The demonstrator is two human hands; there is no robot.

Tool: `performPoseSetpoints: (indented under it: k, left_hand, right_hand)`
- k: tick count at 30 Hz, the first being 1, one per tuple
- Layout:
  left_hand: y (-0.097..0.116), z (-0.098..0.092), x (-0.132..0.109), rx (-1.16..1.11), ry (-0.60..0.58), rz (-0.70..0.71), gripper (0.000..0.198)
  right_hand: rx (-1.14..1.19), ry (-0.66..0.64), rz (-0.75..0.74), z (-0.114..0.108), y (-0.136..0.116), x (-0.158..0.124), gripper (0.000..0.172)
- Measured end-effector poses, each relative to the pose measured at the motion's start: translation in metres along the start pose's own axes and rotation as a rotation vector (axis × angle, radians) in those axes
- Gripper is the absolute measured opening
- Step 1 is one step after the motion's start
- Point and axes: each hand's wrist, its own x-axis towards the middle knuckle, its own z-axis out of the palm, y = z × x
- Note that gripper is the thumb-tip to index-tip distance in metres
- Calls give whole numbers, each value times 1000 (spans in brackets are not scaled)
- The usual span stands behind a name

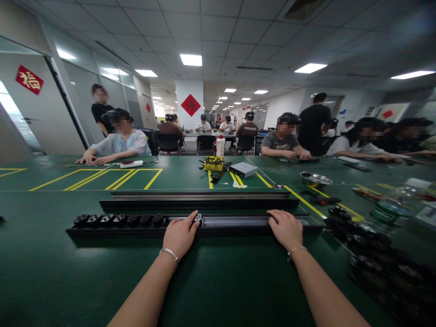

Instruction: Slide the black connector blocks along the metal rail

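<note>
A long black channel-shaped rail (238, 230) lies across the green table in front of me. Several small black modules (119, 219), some with silver tops, sit in a row in its left part. Near the rail's middle, my left hand (180, 236) has its thumb and index finger closed about another small black-and-silver module (198, 217) in the channel. My right hand (288, 229) grips the rail farther right, its fingers reaching over the channel. Its other fingers are partly hidden. Just behind lies a second long black rail (200, 200), which neither hand touches.
Many loose black modules (381, 259) are heaped at the right, beside a clear plastic bottle (391, 206). Farther back stand a metal bowl (316, 179), a grey box (243, 170), a yellow basket (214, 163) and a white bottle (220, 146). Several people sit across the table (68, 272).
</note>
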Motion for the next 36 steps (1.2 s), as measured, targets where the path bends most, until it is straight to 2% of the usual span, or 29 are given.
performPoseSetpoints:
  k: [5,15,36]
  left_hand:
    - [1,2,-1,36,11,15,46]
    - [6,-4,-3,67,-7,55,47]
    - [6,-1,-3,104,-15,81,49]
  right_hand:
    - [-6,29,4,-2,-3,-2,38]
    - [5,-2,16,-3,-3,-1,41]
    - [12,31,13,0,-2,-1,39]
